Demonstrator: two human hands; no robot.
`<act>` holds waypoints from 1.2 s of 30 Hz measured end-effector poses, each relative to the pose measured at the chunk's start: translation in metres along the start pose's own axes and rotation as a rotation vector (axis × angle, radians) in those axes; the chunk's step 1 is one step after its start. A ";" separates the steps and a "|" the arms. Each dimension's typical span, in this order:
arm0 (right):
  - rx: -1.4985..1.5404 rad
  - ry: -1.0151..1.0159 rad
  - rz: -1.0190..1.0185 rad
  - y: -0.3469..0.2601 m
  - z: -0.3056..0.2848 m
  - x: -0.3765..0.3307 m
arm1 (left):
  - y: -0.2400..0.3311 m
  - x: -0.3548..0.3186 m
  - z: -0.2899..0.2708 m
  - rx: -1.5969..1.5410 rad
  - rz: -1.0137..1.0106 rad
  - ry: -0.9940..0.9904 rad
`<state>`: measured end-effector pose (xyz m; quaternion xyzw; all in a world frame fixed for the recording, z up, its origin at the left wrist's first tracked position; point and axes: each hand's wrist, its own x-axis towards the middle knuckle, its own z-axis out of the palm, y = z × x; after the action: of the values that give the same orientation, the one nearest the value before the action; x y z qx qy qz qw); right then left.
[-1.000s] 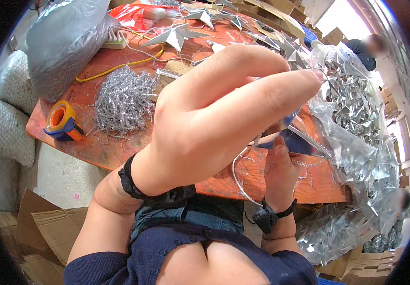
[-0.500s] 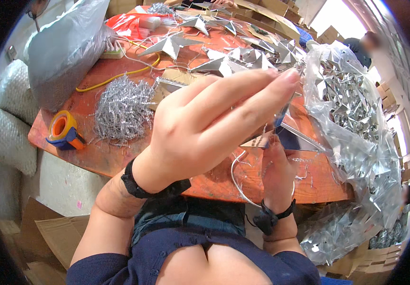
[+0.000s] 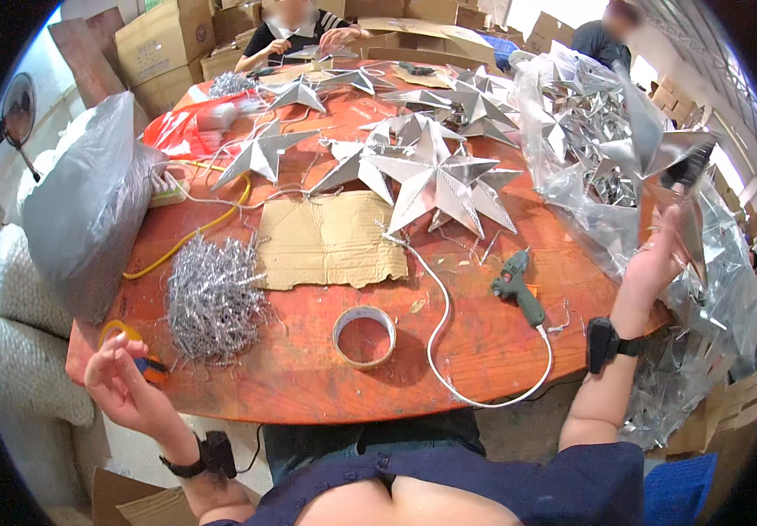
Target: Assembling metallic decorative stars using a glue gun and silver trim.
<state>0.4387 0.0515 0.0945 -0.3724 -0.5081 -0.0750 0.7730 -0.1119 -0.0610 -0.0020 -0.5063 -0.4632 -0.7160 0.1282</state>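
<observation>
At the right edge of the table, my right hand (image 3: 654, 256) grips a large silver star (image 3: 652, 153), its fingers partly hidden behind one point. That star is up against a clear plastic bag (image 3: 562, 188) filled with similar stars. My left hand (image 3: 124, 386) is raised at the table's left front corner with nothing in it, fingers loosely bent and apart from the thumb. Just behind it, an orange tape roll in a blue holder (image 3: 152, 368) is partly covered. Silver stars (image 3: 435, 180) lie beyond a flat cardboard piece (image 3: 330, 241) in the table's middle.
A green glue gun (image 3: 511, 285) with a white cord lies right of centre. Nearer me are a tape ring (image 3: 368, 362) and a heap of silver tinsel (image 3: 212, 302). A grey plastic bag (image 3: 85, 206) stands at left. Another person (image 3: 295, 39) works across the table.
My hands have moved apart, the left to the left corner and the right out to the right with the star. The cardboard, tape ring and glue gun have come into view.
</observation>
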 end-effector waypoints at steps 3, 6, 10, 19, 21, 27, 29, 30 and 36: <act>-0.105 -0.222 -0.076 0.033 -0.001 0.001 | -0.023 -0.010 -0.023 0.102 -0.140 -0.121; -0.258 -0.365 -0.021 0.067 0.005 -0.006 | -0.030 -0.023 -0.001 0.047 -0.246 -0.177; -0.496 -0.553 -0.284 0.111 0.019 -0.021 | -0.048 -0.033 0.013 -0.011 -0.286 -0.256; -0.472 -0.559 -0.347 0.111 0.068 -0.044 | -0.057 -0.040 0.018 -0.062 -0.264 -0.224; -0.429 -0.600 -0.330 0.102 0.073 -0.040 | -0.061 -0.044 0.017 -0.133 -0.292 -0.219; -0.463 -0.549 -0.360 0.037 0.039 -0.047 | -0.073 -0.047 0.009 -0.099 -0.445 -0.341; -0.622 -0.530 -0.383 0.018 0.004 -0.054 | -0.068 -0.043 0.013 -0.029 -0.422 -0.362; -0.652 -0.528 -0.374 0.012 -0.017 -0.057 | -0.065 -0.042 0.015 0.053 -0.384 -0.347; -1.119 -0.735 -0.471 0.000 -0.125 -0.073 | -0.066 -0.053 0.028 0.008 -0.401 -0.386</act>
<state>0.4959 -0.0490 0.0073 -0.5950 -0.6882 -0.3595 0.2075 -0.1144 -0.0184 -0.0802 -0.5311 -0.5727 -0.6157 -0.1046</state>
